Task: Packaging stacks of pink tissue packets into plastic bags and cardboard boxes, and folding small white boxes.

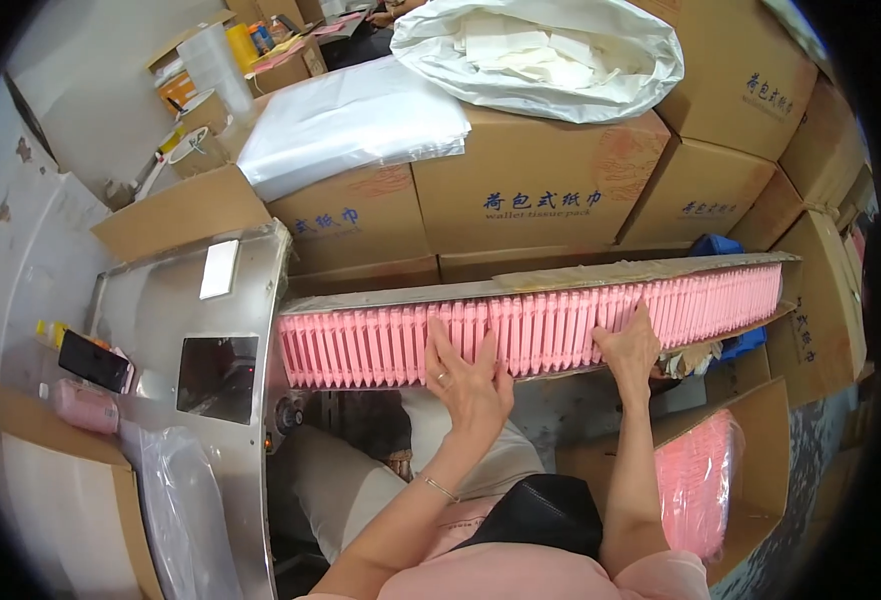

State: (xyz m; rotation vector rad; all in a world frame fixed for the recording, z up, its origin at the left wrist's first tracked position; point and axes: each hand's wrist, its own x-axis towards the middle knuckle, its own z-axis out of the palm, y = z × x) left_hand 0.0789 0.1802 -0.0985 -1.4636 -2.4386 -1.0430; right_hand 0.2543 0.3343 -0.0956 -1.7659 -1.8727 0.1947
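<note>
1. L hand: fingers were spread apart, tips touching packs approx. mid-row.
2. R hand: fingers also apart, tips on packs farther R.
3. Packs were thin pink slabs, upright, side by side in long narrow tray w/ dull grey back edge.
4. Bench on L was smooth metal w/ glossy blk panel.
5. Behind: brown cardboard boxes, crinkly wht bag sat on top.

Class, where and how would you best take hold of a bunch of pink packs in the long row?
Come at the pink packs from the near side, and probably squeeze the bunch at both ends, along the row: they stand side by side, and a ledge borders their far side.
</note>
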